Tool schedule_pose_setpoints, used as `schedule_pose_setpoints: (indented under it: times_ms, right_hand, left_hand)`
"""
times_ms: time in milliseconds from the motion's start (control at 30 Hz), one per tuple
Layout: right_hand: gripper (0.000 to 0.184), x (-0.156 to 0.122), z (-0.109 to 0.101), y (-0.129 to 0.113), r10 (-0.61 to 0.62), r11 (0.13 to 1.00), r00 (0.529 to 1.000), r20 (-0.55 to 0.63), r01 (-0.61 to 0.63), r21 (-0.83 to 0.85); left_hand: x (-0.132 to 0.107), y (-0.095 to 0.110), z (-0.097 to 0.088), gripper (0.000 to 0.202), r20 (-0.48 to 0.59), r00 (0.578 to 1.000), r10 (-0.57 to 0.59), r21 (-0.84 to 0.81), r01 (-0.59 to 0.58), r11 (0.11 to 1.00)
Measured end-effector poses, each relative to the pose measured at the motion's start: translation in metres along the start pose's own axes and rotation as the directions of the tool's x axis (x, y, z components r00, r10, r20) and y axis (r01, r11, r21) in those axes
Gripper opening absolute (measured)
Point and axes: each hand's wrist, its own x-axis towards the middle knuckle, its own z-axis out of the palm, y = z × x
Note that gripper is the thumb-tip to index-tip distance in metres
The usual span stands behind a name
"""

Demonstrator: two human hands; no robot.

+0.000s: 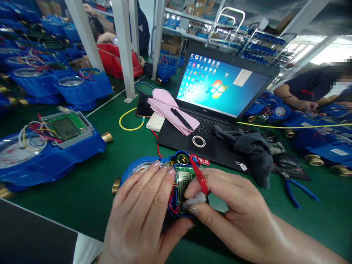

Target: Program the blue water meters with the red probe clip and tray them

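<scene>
A blue water meter (127,172) with a brass threaded end lies in front of me, its electronics housing uncovered. My left hand (145,205) lies across it, fingers over the dial and thumb at the near side, holding it. Inside the housing are a green circuit board with a digit display (184,179) and red and yellow wires. My right hand (233,205) pinches a red-wrapped cable (198,172) with a whitish-grey end (195,200) against the board's right side. The exact contact point is hidden by my fingers.
Another opened water meter (68,135) sits at left, with more meters behind. Beyond my hands are a laptop (220,88), pink cloths (173,110) with a black pen, and a dark cloth (247,150). Blue-handled pliers (293,190) lie right. Co-workers handle parts at both sides.
</scene>
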Motion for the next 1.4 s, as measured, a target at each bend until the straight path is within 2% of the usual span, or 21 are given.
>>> schedule_pose_setpoints:
  times_ms: [267, 500, 800, 933, 1100, 1233, 1400]
  right_hand:
    - [0.008, 0.0, -0.001, 0.0, 0.002, 1.0, 1.0, 0.008, -0.002, 0.019]
    - [0.007, -0.002, 0.002, 0.0, -0.071, 0.995, 0.997, -0.035, 0.068, -0.068]
    - [0.005, -0.005, 0.006, 0.003, -0.077, 0.996, 0.995, -0.065, 0.074, -0.055]
    - [0.005, -0.005, 0.008, 0.003, -0.085, 0.995, 0.994, -0.069, 0.082, -0.05]
    - [0.006, -0.007, 0.01, 0.005, -0.104, 0.994, 0.992, -0.073, 0.1, -0.053]
    - [0.005, -0.009, 0.012, 0.006, -0.129, 0.99, 0.988, -0.08, 0.123, -0.073]
    - [0.006, -0.007, 0.012, 0.004, -0.119, 0.99, 0.988, -0.099, 0.11, -0.085]
  left_hand:
    - [-0.003, 0.0, -0.001, 0.049, -0.002, 1.0, 0.001, 0.002, -0.001, 1.0]
    - [-0.002, 0.0, 0.0, 0.048, 0.009, 1.0, -0.002, 0.008, 0.002, 1.0]
    - [0.0, -0.001, 0.0, 0.046, -0.011, 1.0, 0.013, 0.02, -0.013, 1.0]
    - [0.0, -0.002, 0.0, 0.044, 0.016, 1.0, 0.016, 0.037, -0.017, 0.999]
    - [-0.002, -0.004, 0.001, 0.048, -0.028, 0.998, 0.052, 0.034, -0.051, 0.998]
    - [-0.001, -0.004, 0.001, 0.048, 0.001, 0.998, 0.057, 0.032, -0.057, 0.998]
    - [0.0, -0.002, -0.001, 0.047, -0.021, 0.999, 0.044, 0.03, -0.043, 0.999]
